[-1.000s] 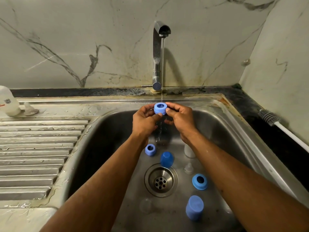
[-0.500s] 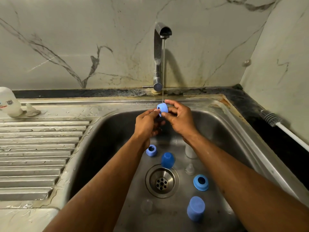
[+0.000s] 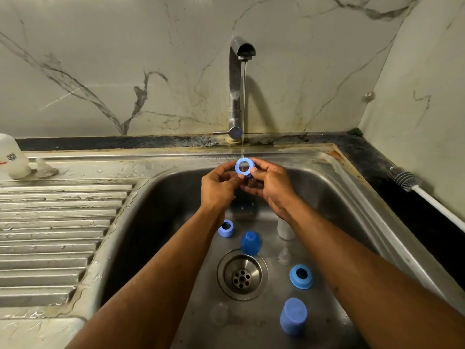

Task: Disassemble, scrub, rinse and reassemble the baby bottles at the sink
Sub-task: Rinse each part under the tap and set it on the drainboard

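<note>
Both hands hold a blue bottle collar ring [image 3: 243,166] under the thin stream from the tap [image 3: 236,86], its round opening facing me. My left hand [image 3: 218,187] pinches its left edge and my right hand [image 3: 273,187] pinches its right edge. In the steel sink [image 3: 161,197] lie two more blue rings [image 3: 226,228] [image 3: 301,276], two blue caps [image 3: 250,243] [image 3: 293,316], a clear bottle [image 3: 285,229] partly hidden by my right forearm, and clear teats [image 3: 284,256] [image 3: 219,313].
A white bottle [image 3: 12,159] and a clear teat [image 3: 44,168] stand on the ribbed drainboard [image 3: 55,235] at the left. A bottle brush [image 3: 412,185] lies on the dark counter at the right. The drain [image 3: 242,274] sits mid-basin.
The ring has been turned in my fingers under the water, from lying flat to edge-on, and now shows its opening toward me. The hands stayed under the tap.
</note>
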